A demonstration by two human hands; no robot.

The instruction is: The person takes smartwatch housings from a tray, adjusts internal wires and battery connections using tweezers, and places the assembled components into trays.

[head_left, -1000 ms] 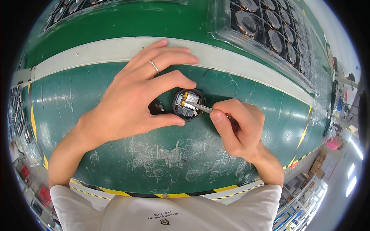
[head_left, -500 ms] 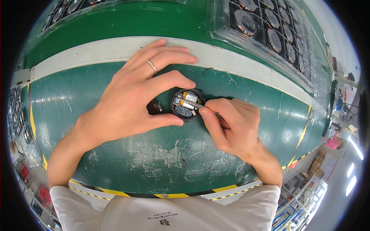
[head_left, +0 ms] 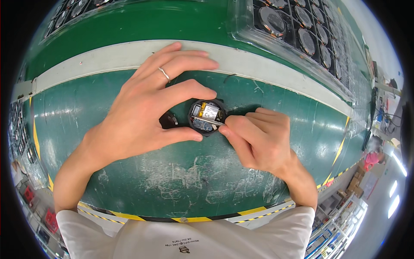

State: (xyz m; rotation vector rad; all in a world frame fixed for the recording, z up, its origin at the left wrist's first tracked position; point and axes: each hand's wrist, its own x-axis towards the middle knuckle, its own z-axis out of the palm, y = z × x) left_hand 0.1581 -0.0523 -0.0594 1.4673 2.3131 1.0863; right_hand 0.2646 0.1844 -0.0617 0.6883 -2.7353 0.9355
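My left hand (head_left: 138, 105) and right hand (head_left: 265, 138) make two; I count one ring (head_left: 164, 74), one tweezers (head_left: 208, 121), one case (head_left: 190, 115), one battery (head_left: 210, 112), one dark part (head_left: 168, 121) on the worktop (head_left: 172, 181), two trays (head_left: 241, 32) past its far edge.

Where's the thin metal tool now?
Head view, near centre: the thin metal tool extends leftward from the right hand across the open round black device.

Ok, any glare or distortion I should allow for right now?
Head view: white rail bows from fisheye distortion; head view: pale glare patches on the green bench; head view: light strips at right blow out; head view: round device and tweezers fairly clear, finest detail unreadable.
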